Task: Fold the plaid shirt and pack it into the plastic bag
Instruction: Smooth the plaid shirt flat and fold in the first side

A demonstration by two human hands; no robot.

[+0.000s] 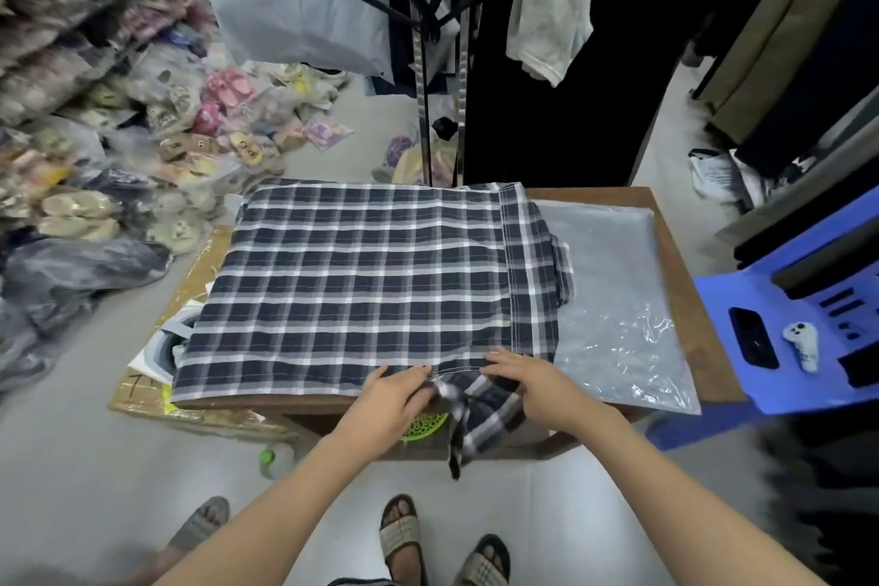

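The plaid shirt (361, 286), dark blue with white and grey checks, lies spread back-up across a small wooden table (675, 252). One sleeve hangs over the table's near edge. My left hand (395, 395) and my right hand (528, 381) both grip that sleeve where it meets the shirt's near edge. A clear plastic bag (613, 300) lies flat on the right part of the table, partly under the shirt's collar end.
A blue plastic stool (780, 338) with a small white object on it stands at the right. Bagged slippers are heaped on the floor at the left. A clothes rack with hanging garments stands behind the table. Cardboard, a green-capped bottle and sandalled feet are on the floor near me.
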